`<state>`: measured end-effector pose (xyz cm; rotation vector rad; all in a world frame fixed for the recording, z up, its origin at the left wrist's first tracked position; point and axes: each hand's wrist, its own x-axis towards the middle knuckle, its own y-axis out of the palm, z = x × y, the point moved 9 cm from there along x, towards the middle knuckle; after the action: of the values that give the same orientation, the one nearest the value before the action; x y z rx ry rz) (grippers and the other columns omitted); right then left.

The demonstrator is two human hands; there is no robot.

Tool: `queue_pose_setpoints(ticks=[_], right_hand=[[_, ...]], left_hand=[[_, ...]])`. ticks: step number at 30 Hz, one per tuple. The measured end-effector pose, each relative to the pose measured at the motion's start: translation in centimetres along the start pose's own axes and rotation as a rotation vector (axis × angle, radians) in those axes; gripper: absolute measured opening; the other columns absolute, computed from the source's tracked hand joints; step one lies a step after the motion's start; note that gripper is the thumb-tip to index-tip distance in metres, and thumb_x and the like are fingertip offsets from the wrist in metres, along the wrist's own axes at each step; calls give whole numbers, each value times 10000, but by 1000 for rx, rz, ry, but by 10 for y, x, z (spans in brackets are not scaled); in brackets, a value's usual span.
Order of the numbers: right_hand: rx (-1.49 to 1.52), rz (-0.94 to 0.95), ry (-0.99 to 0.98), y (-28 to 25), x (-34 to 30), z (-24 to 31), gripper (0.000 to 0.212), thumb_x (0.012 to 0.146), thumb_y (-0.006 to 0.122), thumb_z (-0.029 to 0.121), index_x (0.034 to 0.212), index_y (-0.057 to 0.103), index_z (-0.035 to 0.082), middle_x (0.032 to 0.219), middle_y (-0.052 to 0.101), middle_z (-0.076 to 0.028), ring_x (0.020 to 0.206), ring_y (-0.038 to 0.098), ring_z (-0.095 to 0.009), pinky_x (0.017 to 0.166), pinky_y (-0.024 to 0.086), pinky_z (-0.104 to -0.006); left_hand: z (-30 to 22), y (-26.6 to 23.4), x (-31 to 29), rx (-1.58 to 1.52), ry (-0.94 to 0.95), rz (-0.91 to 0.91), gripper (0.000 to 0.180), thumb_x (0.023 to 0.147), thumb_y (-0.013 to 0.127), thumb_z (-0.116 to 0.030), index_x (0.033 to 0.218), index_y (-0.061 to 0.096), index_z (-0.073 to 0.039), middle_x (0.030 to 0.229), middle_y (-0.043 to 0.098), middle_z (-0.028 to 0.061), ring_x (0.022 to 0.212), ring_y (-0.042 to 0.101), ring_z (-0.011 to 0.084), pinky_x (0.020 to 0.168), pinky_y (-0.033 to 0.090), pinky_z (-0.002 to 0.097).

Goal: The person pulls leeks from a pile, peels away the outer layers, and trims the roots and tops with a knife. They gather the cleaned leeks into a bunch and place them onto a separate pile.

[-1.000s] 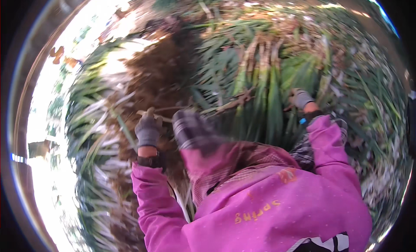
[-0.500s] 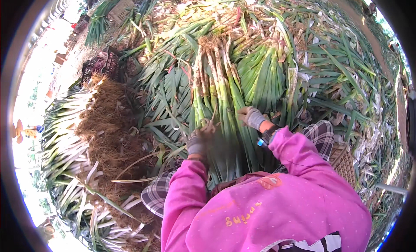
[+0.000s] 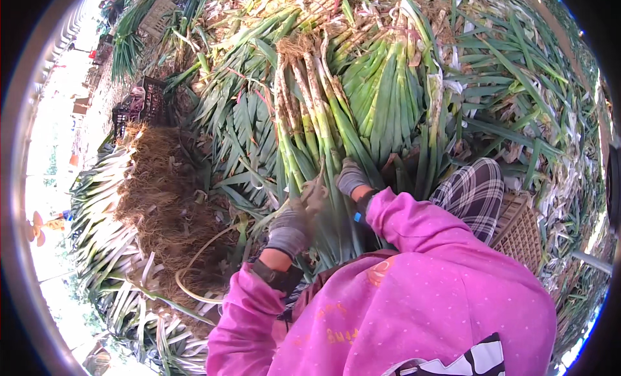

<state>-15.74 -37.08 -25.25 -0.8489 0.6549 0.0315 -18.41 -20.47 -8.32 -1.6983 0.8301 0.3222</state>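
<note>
A bundle of leeks (image 3: 321,111) lies in front of me, its brown roots pointing away and its green leaves toward my lap. My left hand (image 3: 294,226), in a grey and tan glove, is at the left side of the bundle and blurred by motion. It appears closed on a long pale strip (image 3: 183,270) that curves away to the left. My right hand (image 3: 351,177), also gloved, is closed against the leeks on the right side of the bundle. Its fingertips are partly hidden among the leaves.
To the left lies a long stack of leeks (image 3: 107,211) with matted brown roots (image 3: 158,188). A dark crate (image 3: 152,101) stands beyond it. More leeks (image 3: 394,104) fan out ahead, with loose leaves (image 3: 511,98) at right. A tan crate (image 3: 517,230) sits by my right knee.
My right hand has moved left and slightly away, onto the leeks. My left hand has shifted slightly and turned, and the pale strip now curls more. The view has shifted a little.
</note>
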Motion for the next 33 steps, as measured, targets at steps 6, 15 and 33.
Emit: queue_pose_setpoints(ticks=[6,15,33], right_hand=[[336,41,76,-6,-2,0,766,606,699,330,1212,389,-23,1131,499,-282,1045,514,-369,884,421,-391],[500,-28,-40,-23,-20,-7,869,575,743,342,1257,323,4,1103,524,-246,1008,538,-333,879,418,-367],[597,34,-138,-46,-21,-8,548,628,700,200,1110,512,22,964,598,-180,873,585,-275,794,448,-335]], left_hand=[[-18,15,-16,80,-111,-90,549,784,538,-383,1142,368,-3,974,567,236,823,570,408,683,458,454],[-45,-4,-25,-44,-30,-72,418,803,511,-370,1068,451,-52,862,588,221,820,582,382,683,462,461],[-28,-71,162,124,-35,-164,469,816,443,-381,1067,507,11,956,599,235,926,578,365,816,452,415]])
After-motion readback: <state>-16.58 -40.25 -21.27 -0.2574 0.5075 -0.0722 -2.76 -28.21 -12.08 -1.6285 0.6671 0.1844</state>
